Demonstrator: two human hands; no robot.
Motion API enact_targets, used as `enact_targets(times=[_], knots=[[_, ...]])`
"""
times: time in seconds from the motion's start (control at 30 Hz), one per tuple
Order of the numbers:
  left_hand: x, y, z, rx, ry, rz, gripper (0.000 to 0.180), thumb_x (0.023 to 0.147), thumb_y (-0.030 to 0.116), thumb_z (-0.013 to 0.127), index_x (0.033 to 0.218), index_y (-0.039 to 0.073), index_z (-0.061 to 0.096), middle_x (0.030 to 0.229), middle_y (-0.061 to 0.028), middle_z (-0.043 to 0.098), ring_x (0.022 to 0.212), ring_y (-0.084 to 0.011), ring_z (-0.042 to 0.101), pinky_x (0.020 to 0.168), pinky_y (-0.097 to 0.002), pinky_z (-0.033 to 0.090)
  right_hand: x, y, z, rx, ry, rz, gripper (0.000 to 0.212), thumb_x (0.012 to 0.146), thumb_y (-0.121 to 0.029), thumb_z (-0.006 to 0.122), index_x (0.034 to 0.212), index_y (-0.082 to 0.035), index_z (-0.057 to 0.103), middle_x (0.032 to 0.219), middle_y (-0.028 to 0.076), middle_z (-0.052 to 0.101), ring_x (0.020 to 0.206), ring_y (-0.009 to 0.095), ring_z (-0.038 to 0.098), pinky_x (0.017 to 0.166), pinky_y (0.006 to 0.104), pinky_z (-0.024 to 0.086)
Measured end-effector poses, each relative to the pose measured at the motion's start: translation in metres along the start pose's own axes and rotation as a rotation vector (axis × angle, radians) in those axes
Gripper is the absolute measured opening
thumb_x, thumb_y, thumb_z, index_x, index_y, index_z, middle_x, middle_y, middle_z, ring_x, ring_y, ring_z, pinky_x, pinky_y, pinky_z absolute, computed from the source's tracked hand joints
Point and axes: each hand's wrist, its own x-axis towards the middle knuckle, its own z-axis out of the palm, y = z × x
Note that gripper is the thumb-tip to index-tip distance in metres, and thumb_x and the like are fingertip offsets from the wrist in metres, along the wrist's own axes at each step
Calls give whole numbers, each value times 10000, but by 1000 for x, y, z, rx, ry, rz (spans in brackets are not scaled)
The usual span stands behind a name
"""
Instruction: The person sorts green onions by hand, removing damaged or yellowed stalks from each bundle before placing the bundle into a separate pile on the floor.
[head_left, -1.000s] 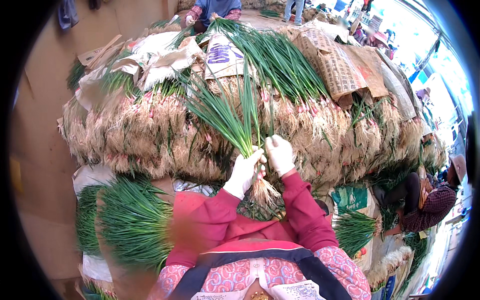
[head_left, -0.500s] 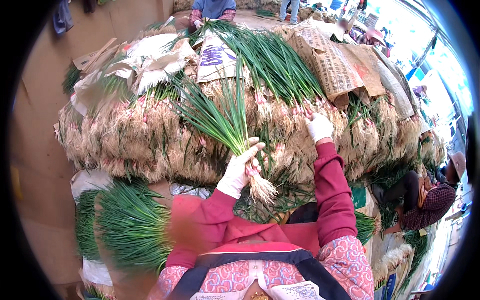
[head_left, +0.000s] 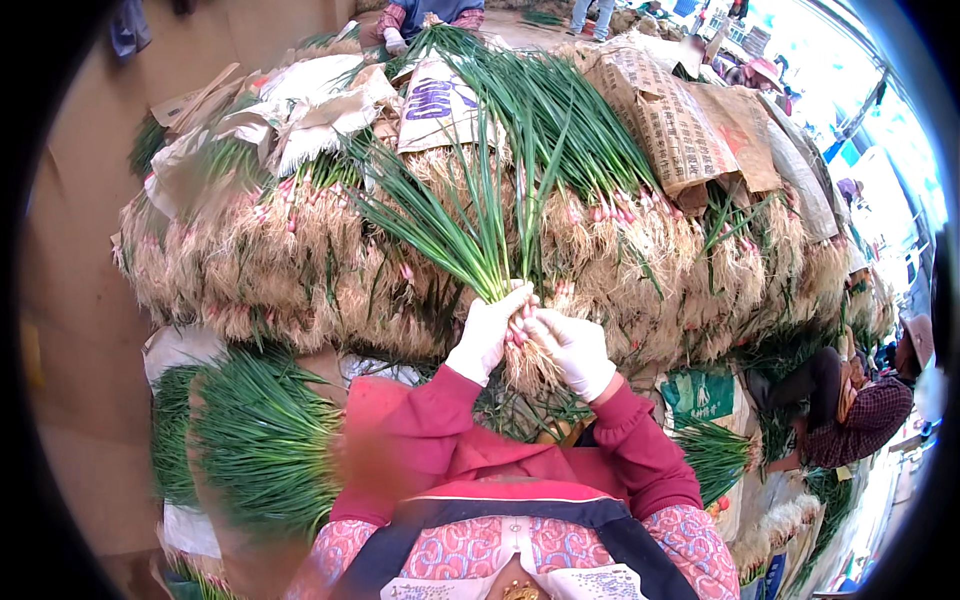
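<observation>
Nearest on our left, a green heap (head_left: 265,440) with leaves fanned left. In front of our chest, our left hand (head_left: 490,332), white-gloved, has fingers curled round the stems of the onion bunch (head_left: 476,262); our right hand (head_left: 574,350), also gloved, pinches its bulb end just beside, fingertips partly hidden. Bunch sits tilted, leaves up and away, roots down, before the stack (head_left: 640,260). Sacks (head_left: 655,130) on top; beyond, a person (head_left: 435,10) in blue.
</observation>
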Motion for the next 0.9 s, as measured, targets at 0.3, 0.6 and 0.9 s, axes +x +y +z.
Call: enact_targets(times=[0.3,0.6,0.9], knots=[[0,-10,-8,22,-20,-36,146,864,165,563,854,21,586,588,-9,549,407,-58,463,346,-182,360,43,27,29,953,-194,481,223,918,-208,500,904,-1,581,686,14,561,568,68,509,518,192,407],[-12,-3,-15,-2,-123,-42,165,890,159,519,930,11,579,663,-15,571,432,-47,466,364,-169,366,26,66,31,324,-569,546,383,914,-353,473,1010,-2,592,733,70,619,558,134,561,567,275,465],[-11,-9,-11,-1,-76,-25,191,862,167,562,980,18,577,684,-43,601,429,-94,507,339,-197,371,54,3,21,881,-196,545,167,878,-172,557,824,-16,581,672,5,562,453,51,459,383,183,350]])
